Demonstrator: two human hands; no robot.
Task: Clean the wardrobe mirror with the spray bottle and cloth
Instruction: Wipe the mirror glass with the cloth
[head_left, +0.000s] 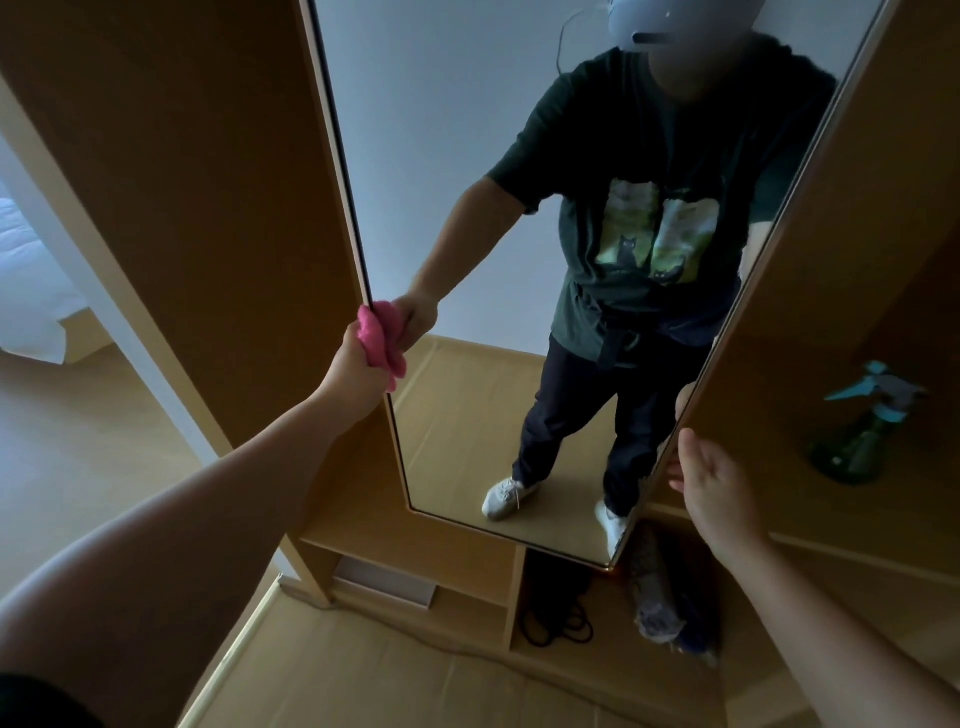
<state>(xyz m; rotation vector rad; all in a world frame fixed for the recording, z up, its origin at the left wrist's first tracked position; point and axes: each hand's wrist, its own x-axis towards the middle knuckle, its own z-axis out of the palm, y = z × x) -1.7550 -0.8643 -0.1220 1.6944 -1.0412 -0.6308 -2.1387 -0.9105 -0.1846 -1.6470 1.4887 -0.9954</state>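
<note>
The tall wardrobe mirror hangs on a swung-out door straight ahead and reflects a person. My left hand is closed around a pink cloth and presses it against the mirror's left edge at about mid height. My right hand rests on the mirror's right edge lower down, thumb up, fingers curled behind the edge. A green spray bottle with a teal trigger head stands on a wardrobe shelf to the right, apart from both hands.
Wooden wardrobe panels flank the mirror. Below it are open compartments holding a flat box, black cords and bundled fabric. A white bed shows at far left. The floor is light wood.
</note>
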